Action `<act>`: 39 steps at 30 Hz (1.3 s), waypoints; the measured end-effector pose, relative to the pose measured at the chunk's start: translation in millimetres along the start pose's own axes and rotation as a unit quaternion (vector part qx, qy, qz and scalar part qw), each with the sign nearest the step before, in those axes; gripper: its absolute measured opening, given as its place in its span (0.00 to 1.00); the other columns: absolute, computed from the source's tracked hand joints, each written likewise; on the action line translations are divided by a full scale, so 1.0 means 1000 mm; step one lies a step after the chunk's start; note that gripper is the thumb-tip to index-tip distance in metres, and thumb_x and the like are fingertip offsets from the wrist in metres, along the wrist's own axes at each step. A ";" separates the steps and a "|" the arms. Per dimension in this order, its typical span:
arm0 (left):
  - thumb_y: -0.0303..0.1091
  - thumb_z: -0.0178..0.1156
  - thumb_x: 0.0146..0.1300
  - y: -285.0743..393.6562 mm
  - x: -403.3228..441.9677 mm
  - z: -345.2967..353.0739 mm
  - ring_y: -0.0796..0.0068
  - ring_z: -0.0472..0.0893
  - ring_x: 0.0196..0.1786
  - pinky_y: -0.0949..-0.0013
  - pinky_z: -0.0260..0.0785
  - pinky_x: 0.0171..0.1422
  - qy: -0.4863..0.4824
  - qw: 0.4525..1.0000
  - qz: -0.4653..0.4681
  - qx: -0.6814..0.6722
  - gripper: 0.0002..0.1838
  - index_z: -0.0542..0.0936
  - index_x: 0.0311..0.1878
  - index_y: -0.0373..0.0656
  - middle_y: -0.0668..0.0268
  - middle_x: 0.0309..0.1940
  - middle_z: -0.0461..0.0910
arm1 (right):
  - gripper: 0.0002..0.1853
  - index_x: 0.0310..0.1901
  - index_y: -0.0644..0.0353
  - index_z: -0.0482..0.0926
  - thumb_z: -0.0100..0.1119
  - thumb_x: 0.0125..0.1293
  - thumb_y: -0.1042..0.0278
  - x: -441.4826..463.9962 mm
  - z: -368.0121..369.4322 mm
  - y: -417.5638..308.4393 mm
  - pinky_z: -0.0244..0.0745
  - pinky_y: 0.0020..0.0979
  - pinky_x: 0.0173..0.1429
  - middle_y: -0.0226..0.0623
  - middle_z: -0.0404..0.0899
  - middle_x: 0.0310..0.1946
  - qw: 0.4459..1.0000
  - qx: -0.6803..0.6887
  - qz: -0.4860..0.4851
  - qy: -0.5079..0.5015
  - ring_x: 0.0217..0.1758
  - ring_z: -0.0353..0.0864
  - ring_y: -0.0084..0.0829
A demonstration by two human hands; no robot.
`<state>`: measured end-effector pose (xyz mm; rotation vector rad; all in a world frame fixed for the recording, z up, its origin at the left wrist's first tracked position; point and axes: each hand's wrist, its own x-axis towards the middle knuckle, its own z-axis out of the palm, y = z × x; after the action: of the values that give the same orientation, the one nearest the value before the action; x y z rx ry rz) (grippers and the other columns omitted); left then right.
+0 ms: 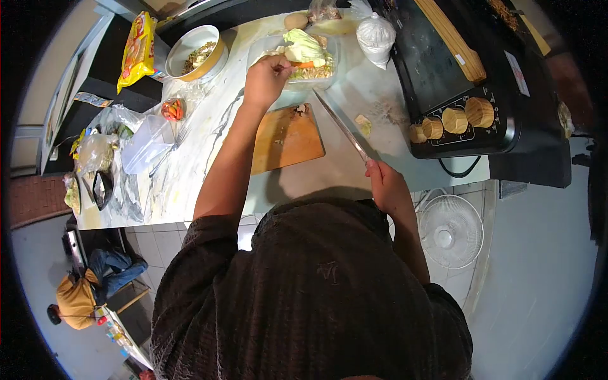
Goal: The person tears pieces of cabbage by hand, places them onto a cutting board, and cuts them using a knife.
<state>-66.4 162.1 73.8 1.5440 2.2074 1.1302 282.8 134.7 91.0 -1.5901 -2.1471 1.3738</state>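
My right hand [387,185] is wrapped round the handle of a long knife [342,125], its blade slanting up and left over the counter. My left hand [268,77], fingers curled in a pinch, is over the left part of a clear plastic container [326,83]; whatever is between the fingertips is hidden. Inside the container lie pale green cabbage [304,47], something orange like carrot, and chopped pieces. Just below it is a wooden cutting board [288,140], with a few brown scraps at its upper right corner.
A black griddle [456,95] with wooden knobs stands at right, beside a bag of white powder [376,41]. At left are a bowl [197,54], a yellow packet [137,52], bagged chillies [173,109] and a plastic tub [147,144]. Another person [79,297] sits at lower left.
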 end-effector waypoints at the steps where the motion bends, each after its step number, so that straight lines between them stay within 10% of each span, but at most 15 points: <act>1: 0.33 0.68 0.67 -0.002 0.000 0.000 0.66 0.86 0.40 0.66 0.77 0.47 0.008 0.998 0.032 0.045 0.07 0.86 0.43 0.39 0.58 0.39 0.87 | 0.24 0.41 0.65 0.82 0.48 0.80 0.49 0.000 0.000 0.000 0.77 0.47 0.48 0.55 0.85 0.35 1.000 -0.003 0.009 -0.004 0.44 0.85 0.58; 6: 0.37 0.70 0.65 -0.014 0.004 0.000 0.56 0.85 0.40 0.61 0.77 0.46 0.072 0.971 0.174 0.147 0.10 0.87 0.42 0.40 0.57 0.42 0.86 | 0.25 0.42 0.64 0.82 0.47 0.80 0.48 0.003 0.005 0.002 0.77 0.46 0.49 0.55 0.85 0.36 1.000 -0.001 -0.010 -0.013 0.45 0.85 0.57; 11: 0.38 0.73 0.61 -0.007 0.000 -0.011 0.58 0.85 0.40 0.64 0.77 0.44 0.005 0.997 0.047 0.067 0.11 0.88 0.41 0.41 0.56 0.42 0.87 | 0.25 0.43 0.64 0.82 0.47 0.80 0.47 0.003 0.006 -0.001 0.77 0.46 0.49 0.55 0.84 0.36 1.000 0.000 -0.007 -0.028 0.45 0.85 0.57; 13: 0.38 0.74 0.61 -0.006 -0.002 -0.014 0.59 0.85 0.39 0.63 0.77 0.44 -0.018 0.998 -0.002 0.058 0.11 0.88 0.42 0.41 0.56 0.42 0.87 | 0.24 0.41 0.66 0.81 0.47 0.80 0.50 0.004 0.009 0.002 0.73 0.35 0.43 0.47 0.80 0.27 0.999 0.013 -0.030 -0.007 0.32 0.80 0.37; 15: 0.38 0.74 0.61 -0.004 -0.004 -0.016 0.60 0.85 0.38 0.63 0.77 0.43 -0.040 0.997 -0.052 0.048 0.12 0.88 0.42 0.42 0.56 0.42 0.87 | 0.24 0.41 0.66 0.81 0.47 0.80 0.50 0.005 0.009 0.002 0.73 0.35 0.44 0.47 0.80 0.27 1.000 0.008 -0.028 -0.012 0.33 0.80 0.37; 21: 0.40 0.71 0.63 0.011 -0.032 -0.027 0.54 0.84 0.43 0.59 0.76 0.50 0.075 0.978 0.109 0.163 0.10 0.89 0.44 0.47 0.59 0.40 0.88 | 0.24 0.42 0.65 0.81 0.47 0.80 0.50 0.007 0.009 0.001 0.74 0.36 0.45 0.48 0.81 0.28 0.999 -0.010 -0.018 -0.024 0.34 0.80 0.39; 30: 0.42 0.79 0.51 -0.012 -0.109 -0.047 0.56 0.76 0.62 0.55 0.61 0.68 -0.237 0.964 0.009 0.121 0.26 0.85 0.55 0.55 0.63 0.54 0.83 | 0.24 0.42 0.65 0.81 0.47 0.80 0.49 0.014 0.017 0.003 0.73 0.36 0.44 0.48 0.80 0.28 0.999 -0.012 -0.020 -0.038 0.33 0.80 0.37; 39: 0.44 0.82 0.44 -0.045 -0.107 -0.017 0.57 0.76 0.51 0.54 0.63 0.58 -0.167 0.982 0.003 0.087 0.22 0.86 0.43 0.54 0.68 0.40 0.81 | 0.24 0.41 0.64 0.81 0.47 0.80 0.49 0.017 0.018 0.007 0.72 0.35 0.42 0.45 0.78 0.25 0.999 -0.009 -0.034 -0.030 0.31 0.78 0.33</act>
<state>-63.1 53.9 28.7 1.6671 2.1147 0.6319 269.9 138.1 69.1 -1.4856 -2.2327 1.4024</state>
